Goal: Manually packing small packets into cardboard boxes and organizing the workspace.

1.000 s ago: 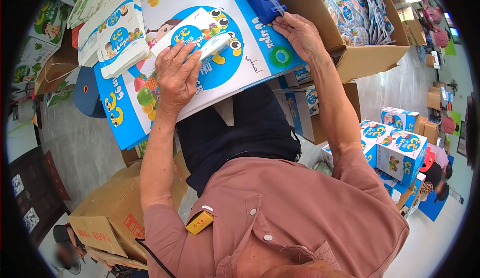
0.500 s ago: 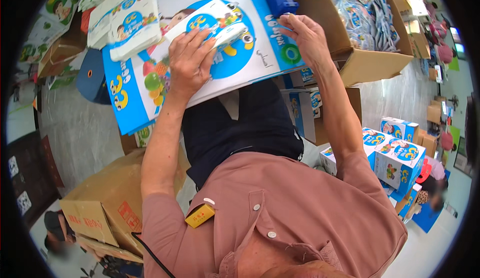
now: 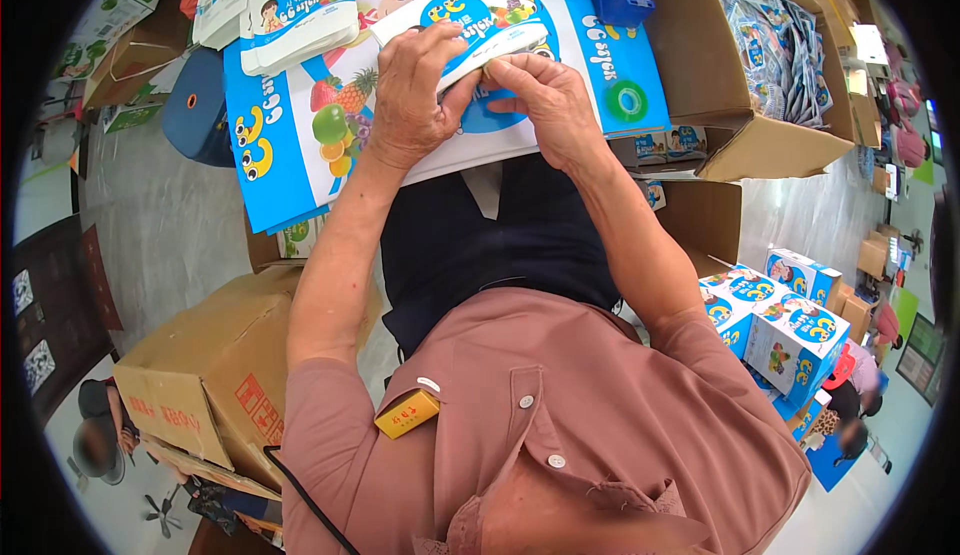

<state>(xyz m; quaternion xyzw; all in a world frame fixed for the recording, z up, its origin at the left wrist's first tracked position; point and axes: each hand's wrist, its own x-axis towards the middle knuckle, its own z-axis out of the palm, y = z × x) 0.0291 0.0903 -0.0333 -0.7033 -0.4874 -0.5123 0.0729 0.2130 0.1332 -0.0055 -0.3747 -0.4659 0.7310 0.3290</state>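
Bright printed card [image 3: 290, 170] lies under our hands, with the small white box [image 3: 470, 13] over its middle and a green tape roll [image 3: 627, 100] to the right. Our left hand [image 3: 412, 105] curls half closed on the box, our right hand [image 3: 548, 105] pinches its near edge, and we should hold it still and press that edge smooth.

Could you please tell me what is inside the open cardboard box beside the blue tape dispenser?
Many small packets with blue printing lie heaped inside; they hide whatever is beneath.
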